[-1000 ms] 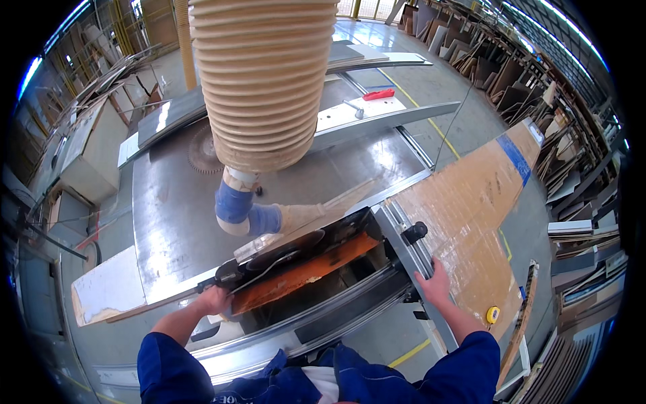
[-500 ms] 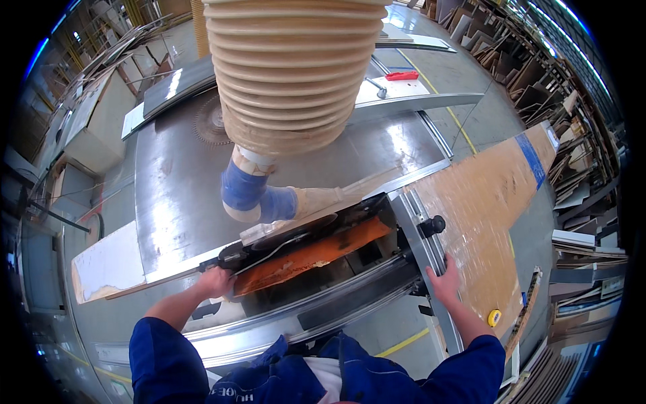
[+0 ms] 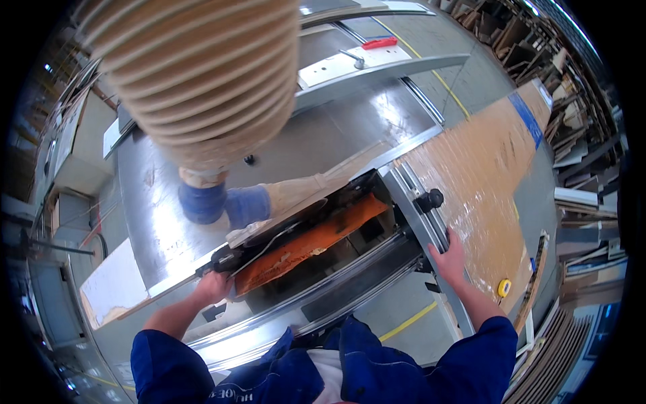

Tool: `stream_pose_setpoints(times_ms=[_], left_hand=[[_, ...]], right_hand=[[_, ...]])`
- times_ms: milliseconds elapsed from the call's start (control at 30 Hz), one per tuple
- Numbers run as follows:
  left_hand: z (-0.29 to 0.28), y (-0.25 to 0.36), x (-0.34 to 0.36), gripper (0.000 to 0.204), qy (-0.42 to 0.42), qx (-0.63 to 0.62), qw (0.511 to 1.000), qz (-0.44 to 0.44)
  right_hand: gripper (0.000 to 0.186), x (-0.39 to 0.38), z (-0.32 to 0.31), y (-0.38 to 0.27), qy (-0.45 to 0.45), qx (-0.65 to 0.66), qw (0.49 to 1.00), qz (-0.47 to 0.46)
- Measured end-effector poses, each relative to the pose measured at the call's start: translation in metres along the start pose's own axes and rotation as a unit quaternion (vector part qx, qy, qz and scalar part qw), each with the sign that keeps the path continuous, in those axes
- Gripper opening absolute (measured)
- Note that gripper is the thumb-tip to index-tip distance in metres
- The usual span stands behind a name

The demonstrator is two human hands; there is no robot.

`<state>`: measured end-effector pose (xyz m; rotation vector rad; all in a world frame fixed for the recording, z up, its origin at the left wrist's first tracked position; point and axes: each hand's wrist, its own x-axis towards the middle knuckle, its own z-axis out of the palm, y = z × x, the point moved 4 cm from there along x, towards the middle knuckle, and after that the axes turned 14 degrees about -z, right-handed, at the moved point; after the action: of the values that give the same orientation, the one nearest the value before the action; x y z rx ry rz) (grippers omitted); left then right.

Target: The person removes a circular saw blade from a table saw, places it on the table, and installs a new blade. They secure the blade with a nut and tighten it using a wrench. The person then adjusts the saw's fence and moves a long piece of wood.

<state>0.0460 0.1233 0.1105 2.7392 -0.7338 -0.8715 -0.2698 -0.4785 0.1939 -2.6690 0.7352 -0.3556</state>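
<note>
My left hand (image 3: pixel 214 287) is closed at a black fitting (image 3: pixel 223 256) at the left end of an open gap in the saw machine, its grip partly hidden. A long orange, rough-edged piece (image 3: pixel 306 246) lies inside that gap. My right hand (image 3: pixel 449 262) grips an aluminium rail (image 3: pixel 420 217) with a black knob (image 3: pixel 429 200), beside a tan wrapped board (image 3: pixel 481 168). A ribbed dust hose (image 3: pixel 202 81) hangs over the steel table (image 3: pixel 356 128), joined to a blue-taped elbow (image 3: pixel 202 200). A yellow tape measure (image 3: pixel 504 287) rests on the board.
A red object (image 3: pixel 378 42) sits on a white panel beyond a metal fence (image 3: pixel 424 62). Racks of sheet offcuts (image 3: pixel 565 121) line the right. A pale cabinet (image 3: pixel 81 161) stands at left. Yellow lines (image 3: pixel 409 321) mark the grey floor.
The view has shifted, so the hose appears further left and blurred. Both hands keep their grips, the right one appearing slightly higher in the picture.
</note>
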Motion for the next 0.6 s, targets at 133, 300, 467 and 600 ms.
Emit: stream_pose_setpoints(times_ms=[133,300,467,600], left_hand=[[-0.004,0.008,-0.008,0.027,0.031,-0.02,0.999,0.016],[0.003,-0.004,-0.003,0.019,0.051,0.002,0.997,0.057],[0.007,-0.004,-0.001,0.021,0.036,0.002,0.998,0.053],[0.006,-0.008,-0.005,0.024,-0.034,0.013,0.999,-0.016]], right_hand=[[0.085,-0.003,0.0,0.0,-0.005,-0.004,1.0,0.004],[0.084,-0.006,-0.001,-0.002,-0.02,0.028,0.998,0.055],[0.084,-0.004,-0.002,0.004,-0.017,0.018,0.999,0.029],[0.084,0.007,-0.014,-0.012,-0.027,0.022,0.998,0.052]])
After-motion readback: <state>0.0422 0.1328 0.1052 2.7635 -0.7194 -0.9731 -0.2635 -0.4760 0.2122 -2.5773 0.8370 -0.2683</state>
